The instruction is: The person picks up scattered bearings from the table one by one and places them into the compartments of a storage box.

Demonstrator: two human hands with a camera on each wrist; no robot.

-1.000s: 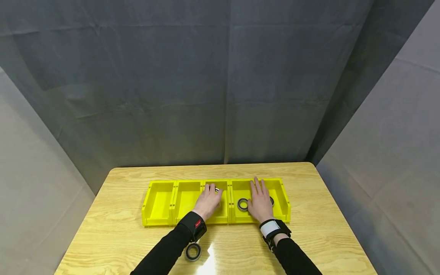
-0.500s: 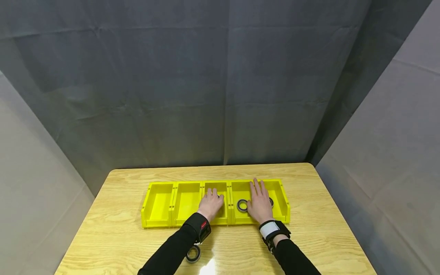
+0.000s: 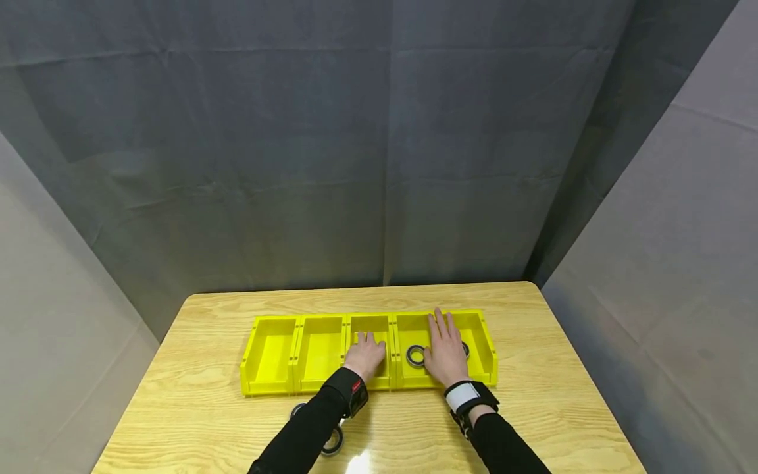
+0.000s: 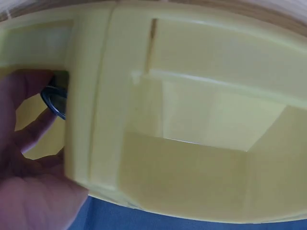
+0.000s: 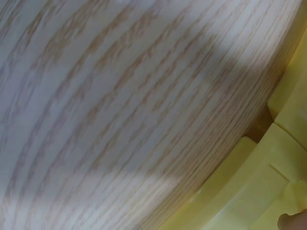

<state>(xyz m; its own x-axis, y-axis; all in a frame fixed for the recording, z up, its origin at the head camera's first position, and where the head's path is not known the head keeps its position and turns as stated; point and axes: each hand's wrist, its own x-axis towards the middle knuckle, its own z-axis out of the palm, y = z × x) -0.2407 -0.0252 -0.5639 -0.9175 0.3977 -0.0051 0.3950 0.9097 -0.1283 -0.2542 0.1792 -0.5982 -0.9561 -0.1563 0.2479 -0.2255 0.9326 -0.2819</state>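
A row of yellow bins (image 3: 269,390) stands on the table. My left hand (image 3: 364,359) reaches into the third bin from the left. In the left wrist view its thumb and fingers pinch a dark-rimmed ball bearing (image 4: 47,99), partly hidden by the bin wall; the head view hides it behind the hand. With fingers straight, my right hand (image 3: 447,355) lies over the wide right-hand bin and holds nothing visible. One bearing (image 3: 416,356) lies left of it in that bin, and another bearing (image 3: 466,349) is partly covered by it. Only a fingertip (image 5: 293,222) shows in the right wrist view.
On the wooden table (image 3: 195,368), two more bearings lie by my left sleeve: one bearing (image 3: 335,442) beside it, another bearing (image 3: 297,409) mostly hidden behind it. A dark grey curtain (image 3: 379,164) hangs behind the table, with pale sheets on both sides.
My left hand has moved slightly nearer and lower in the third bin, and its bearing has gone out of the head view. A table bearing now shows behind the left sleeve. The right hand stays put.
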